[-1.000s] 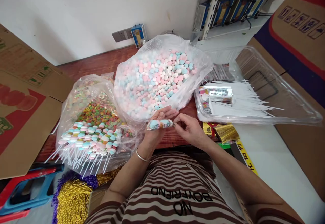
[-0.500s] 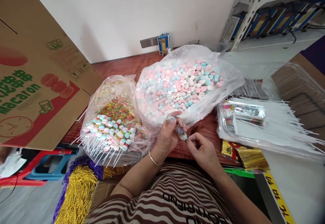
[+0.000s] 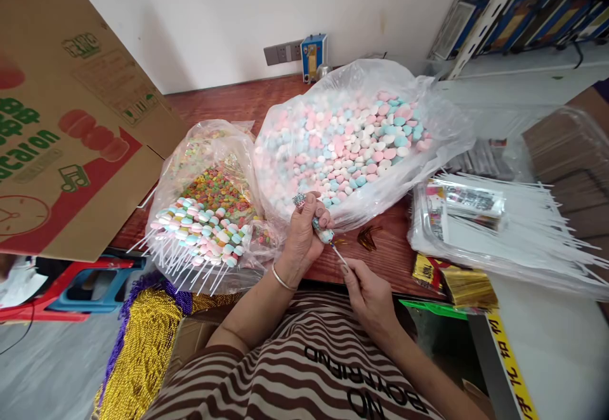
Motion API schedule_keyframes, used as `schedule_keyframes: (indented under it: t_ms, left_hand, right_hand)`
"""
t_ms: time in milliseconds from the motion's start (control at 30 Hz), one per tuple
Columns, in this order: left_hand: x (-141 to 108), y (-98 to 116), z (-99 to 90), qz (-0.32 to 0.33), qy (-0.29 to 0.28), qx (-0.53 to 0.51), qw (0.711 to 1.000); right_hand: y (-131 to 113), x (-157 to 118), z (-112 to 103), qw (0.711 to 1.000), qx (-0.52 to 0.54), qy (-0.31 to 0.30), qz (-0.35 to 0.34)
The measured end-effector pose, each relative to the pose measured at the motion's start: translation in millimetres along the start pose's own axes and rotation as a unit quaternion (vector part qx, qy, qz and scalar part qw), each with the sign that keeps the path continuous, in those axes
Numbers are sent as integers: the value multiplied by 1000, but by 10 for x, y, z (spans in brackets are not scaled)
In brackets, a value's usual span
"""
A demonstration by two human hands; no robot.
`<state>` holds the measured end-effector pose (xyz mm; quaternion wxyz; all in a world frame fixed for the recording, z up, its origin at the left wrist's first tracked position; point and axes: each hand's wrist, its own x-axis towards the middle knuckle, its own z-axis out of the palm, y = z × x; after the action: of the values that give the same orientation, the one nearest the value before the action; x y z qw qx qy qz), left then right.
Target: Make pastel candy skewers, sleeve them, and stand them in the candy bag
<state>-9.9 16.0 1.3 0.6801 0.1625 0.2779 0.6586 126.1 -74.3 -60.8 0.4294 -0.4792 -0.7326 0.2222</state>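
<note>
My left hand (image 3: pixel 304 233) is closed around a small wrapped candy skewer (image 3: pixel 325 233), whose crumpled wrapper top pokes out above the thumb. A white stick runs down from it to my right hand (image 3: pixel 365 293), which pinches the stick's lower part between thumb and fingers. Beyond the hands lies a large clear bag (image 3: pixel 404 195) of pink, white and blue candies (image 3: pixel 366 131). To the left, finished-looking candy skewers (image 3: pixel 204 233) rest on another clear bag (image 3: pixel 216 131) holding colourful ring-shaped pieces (image 3: pixel 221 191).
A clear tray (image 3: pixel 416 236) of white sticks (image 3: pixel 528 217) and wrappers stands at the right. Gold twist ties (image 3: pixel 471 288) lie at the table edge, with a few loose ones (image 3: pixel 367 238) nearer my hands. A cardboard box (image 3: pixel 95 109) rises at the left.
My right hand has moved down and slightly left along the stick, showing more of it below the candy. My left hand has shifted left, and the view has tilted slightly.
</note>
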Motion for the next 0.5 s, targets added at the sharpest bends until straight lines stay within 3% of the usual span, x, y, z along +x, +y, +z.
schedule_keyframes:
  t_ms: [133,500]
  left_hand:
    - [-92,-92,27,-30,-10,6,999]
    - [-158,-268,-26,-44,1,24,999]
  right_hand:
    - [35,-37,86,977,-148,72,-133]
    - [-22,90,171,983,-148,51,-100]
